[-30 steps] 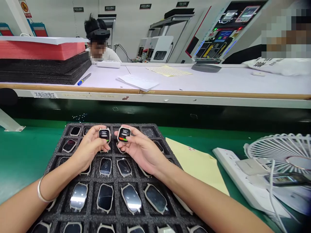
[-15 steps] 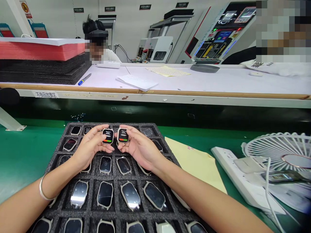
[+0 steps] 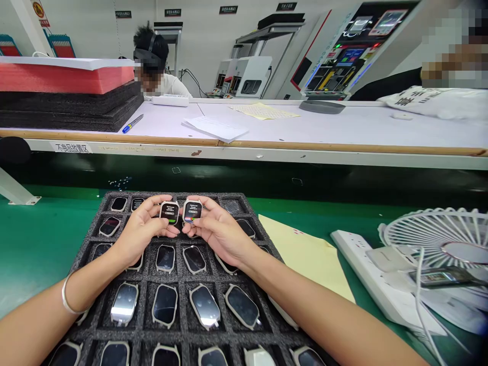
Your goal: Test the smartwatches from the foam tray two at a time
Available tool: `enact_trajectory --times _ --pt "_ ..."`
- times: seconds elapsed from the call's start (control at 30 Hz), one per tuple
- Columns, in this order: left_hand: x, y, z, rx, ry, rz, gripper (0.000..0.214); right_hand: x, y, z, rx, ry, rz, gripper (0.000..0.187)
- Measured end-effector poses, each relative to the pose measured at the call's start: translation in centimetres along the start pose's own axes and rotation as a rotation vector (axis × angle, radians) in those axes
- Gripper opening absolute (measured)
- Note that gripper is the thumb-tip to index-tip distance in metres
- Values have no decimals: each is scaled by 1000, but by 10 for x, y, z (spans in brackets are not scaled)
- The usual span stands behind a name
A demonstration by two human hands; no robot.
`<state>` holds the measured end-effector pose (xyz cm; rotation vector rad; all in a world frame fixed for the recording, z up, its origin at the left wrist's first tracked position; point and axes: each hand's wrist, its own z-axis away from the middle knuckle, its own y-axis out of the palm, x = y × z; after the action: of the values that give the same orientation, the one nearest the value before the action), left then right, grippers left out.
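My left hand (image 3: 152, 219) grips a smartwatch body (image 3: 169, 212) by its edges, thumb near the lower left of the lit screen. A second smartwatch body (image 3: 192, 210), also lit with text and a coloured strip, is held in my right hand (image 3: 211, 223), its thumb at the screen's lower right. The two watches are side by side, a small gap between them, above the far part of a black foam tray (image 3: 144, 300). Several strapless watches, such as a dark-screened watch (image 3: 165, 306), lie in the tray's compartments. My hands and forearms hide some compartments.
Right of the tray lie a yellow paper sheet (image 3: 305, 254), a white power strip (image 3: 366, 264) and a white fan (image 3: 438, 239). Beyond is a raised shelf (image 3: 343, 132) with papers (image 3: 217, 128), a pen (image 3: 132, 124) and stacked foam (image 3: 68, 104). A person (image 3: 171, 86) sits behind it.
Both thumbs have shifted slightly over the screens, and the coloured strips at the bottom of both displays look different. The person behind the shelf has turned their head.
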<state>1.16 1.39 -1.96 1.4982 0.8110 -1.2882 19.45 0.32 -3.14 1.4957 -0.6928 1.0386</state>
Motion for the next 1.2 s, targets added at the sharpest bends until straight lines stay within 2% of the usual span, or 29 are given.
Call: enact_trajectory --times 1.2 --pt "2 1 -1 8 79 -56 49 -1 0 0 38 -31 -5 44"
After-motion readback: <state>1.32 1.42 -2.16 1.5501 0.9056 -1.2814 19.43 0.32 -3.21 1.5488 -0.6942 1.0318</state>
